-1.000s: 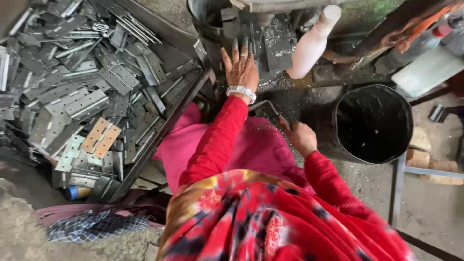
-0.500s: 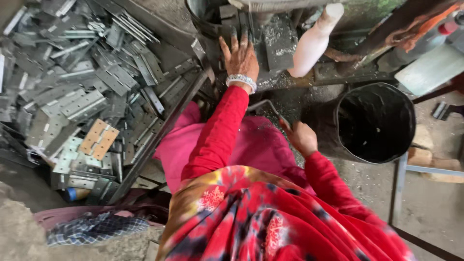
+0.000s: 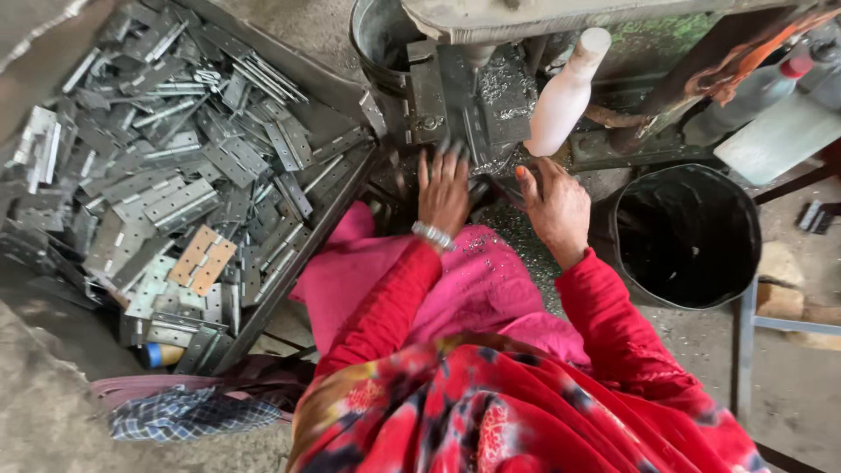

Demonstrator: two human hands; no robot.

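Machine bed (image 3: 491, 105): straight ahead of both my hands, grey block strewn w/ metal shavings, right under the press head.
L hand (image 3: 444, 188): flat, fingers spread & blurred, palm down at bed's front edge; nothing gripped that I can see.
R hand (image 3: 554, 203): loosely curled, thumb up, just beside L; can't tell if it pinches anything.
Nearer hand: L, fingertips touching the bed.
White bottle (image 3: 565, 92): upright, just past R hand.
Hinge tray (image 3: 188, 175): well off to L, long axis diagonal.
Black bucket (image 3: 688, 232): right of R hand.

A metal workshop — a tray (image 3: 337, 206) heaped with steel hinges (image 3: 180, 203) beside a drilling machine (image 3: 473, 96).
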